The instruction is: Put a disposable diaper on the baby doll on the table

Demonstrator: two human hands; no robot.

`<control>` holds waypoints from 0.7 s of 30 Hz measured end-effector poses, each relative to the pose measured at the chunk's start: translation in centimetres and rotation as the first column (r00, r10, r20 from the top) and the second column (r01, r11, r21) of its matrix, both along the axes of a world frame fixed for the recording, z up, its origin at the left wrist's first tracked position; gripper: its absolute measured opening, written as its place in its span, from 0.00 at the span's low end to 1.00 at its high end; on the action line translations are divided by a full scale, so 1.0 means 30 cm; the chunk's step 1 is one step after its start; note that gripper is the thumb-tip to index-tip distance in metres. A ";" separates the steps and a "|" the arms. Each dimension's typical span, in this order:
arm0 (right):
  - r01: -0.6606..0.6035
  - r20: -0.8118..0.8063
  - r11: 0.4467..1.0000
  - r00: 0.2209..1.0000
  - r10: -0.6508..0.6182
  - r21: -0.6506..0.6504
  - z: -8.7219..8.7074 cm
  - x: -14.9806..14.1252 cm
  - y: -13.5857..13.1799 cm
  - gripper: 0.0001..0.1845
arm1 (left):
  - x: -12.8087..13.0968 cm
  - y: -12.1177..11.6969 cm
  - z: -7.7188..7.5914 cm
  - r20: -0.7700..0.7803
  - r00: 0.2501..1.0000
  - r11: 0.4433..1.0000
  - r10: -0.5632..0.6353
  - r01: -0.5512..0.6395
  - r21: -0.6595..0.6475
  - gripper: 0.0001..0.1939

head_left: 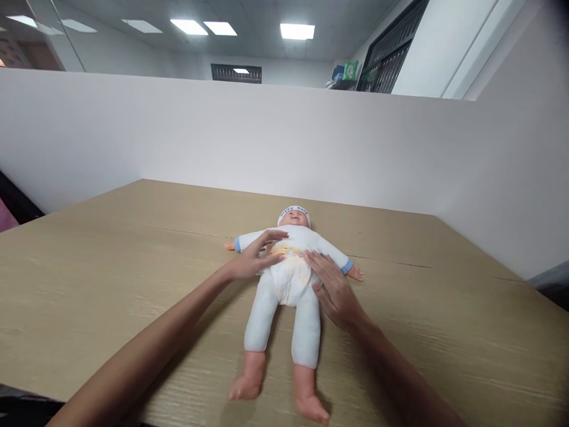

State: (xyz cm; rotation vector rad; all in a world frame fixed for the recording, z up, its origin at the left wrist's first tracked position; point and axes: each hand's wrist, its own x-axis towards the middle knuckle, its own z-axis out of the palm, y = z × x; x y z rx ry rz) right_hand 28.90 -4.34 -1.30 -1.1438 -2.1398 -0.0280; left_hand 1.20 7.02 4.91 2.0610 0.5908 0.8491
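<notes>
A baby doll [262, 314] in a white suit with blue cuffs lies on its back, its bare feet toward me. A white headband with lettering [294, 210] is round its head. Round its hips sits a white diaper [291, 281] with an orange patterned waistband. My left hand [255, 256] is at the left side of the doll's waist, thumb and fingers apart over the waistband and belly. On the other side, my right hand [335, 287] lies with fingers stretched out along the diaper's right edge. Neither hand is closed round anything.
The doll rests on a wide wooden table [155, 255] with a seam across it. A white wall [249, 139] rises behind the table, with a window opening above. A dark object with a pink part [6, 216] stands off the left edge.
</notes>
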 end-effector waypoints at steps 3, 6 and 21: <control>0.037 -0.072 0.999 0.997 -0.034 0.038 0.046 -0.030 -0.024 0.33 | -0.129 -0.005 -0.092 -0.072 0.976 0.978 0.207 -0.207 0.011 0.23; 0.170 -0.136 0.982 0.978 -0.157 0.083 0.121 -0.110 -0.018 0.22 | -0.205 -0.009 -0.174 -0.199 0.888 0.907 0.415 -0.387 0.164 0.21; 0.492 0.315 0.859 0.845 -0.431 -0.144 0.231 -0.412 0.205 0.11 | -0.206 0.054 -0.197 -0.176 0.847 0.845 0.502 -0.523 -0.109 0.19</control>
